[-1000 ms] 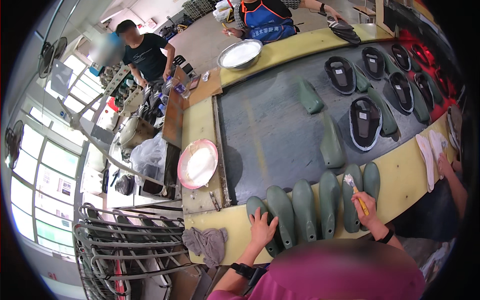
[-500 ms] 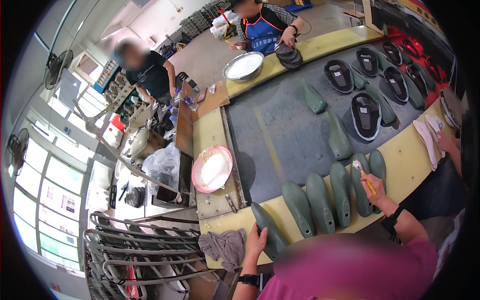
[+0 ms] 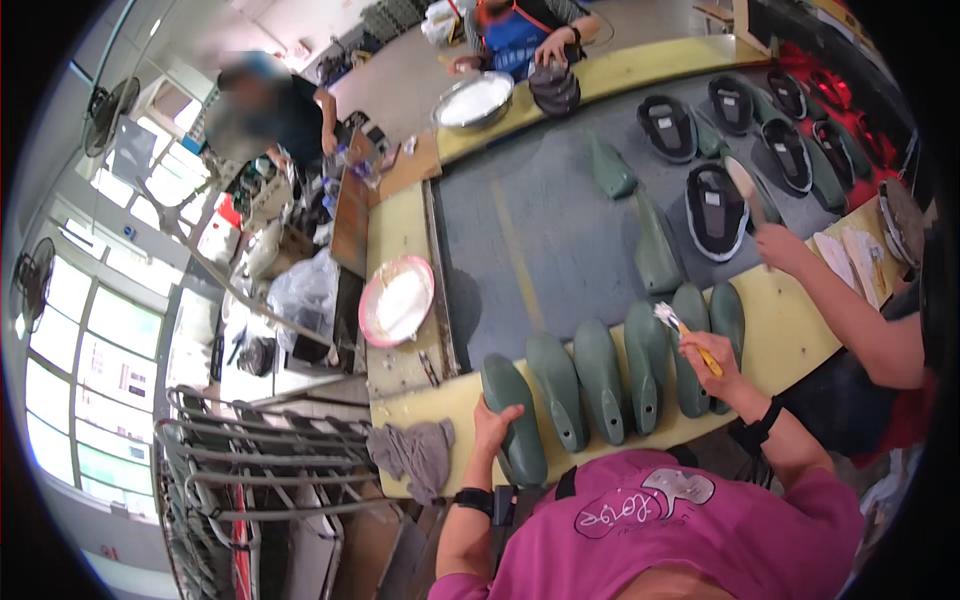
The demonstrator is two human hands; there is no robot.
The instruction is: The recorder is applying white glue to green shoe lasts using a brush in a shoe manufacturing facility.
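Green shoe lasts (image 3: pixel 602 378) between grey cloth (image 3: pixel 412 453) and co-worker's arm (image 3: pixel 842 303).

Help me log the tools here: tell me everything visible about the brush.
The brush has a yellow handle, its material unclear, and bristles clotted with white. Slanted, bristles toward the far left, it sits in the grip of the right hand, over the row of green shoe forms. Whether the bristles touch one is unclear.
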